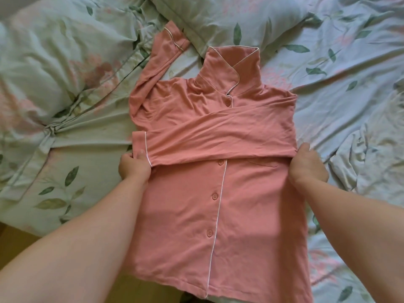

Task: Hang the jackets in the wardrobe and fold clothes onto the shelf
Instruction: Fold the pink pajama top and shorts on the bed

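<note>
A pink button-up pyjama shirt [218, 204] with white piping lies flat on the bed, front up, collar pointing away from me. One sleeve [218, 136] is folded across the chest from right to left. The other sleeve [161, 55] stretches up to the far left. My left hand [134, 166] pinches the white-piped cuff of the folded sleeve at the shirt's left edge. My right hand [307, 166] grips the shirt's right edge where that sleeve folds over, fingers curled under the fabric.
The bed is covered with a rumpled pale green floral sheet [349, 88]. Two matching pillows lie beyond the shirt, one at the far left [54, 62] and one at the top centre [229, 18]. The bed's near edge and a yellowish floor [13, 243] show at the lower left.
</note>
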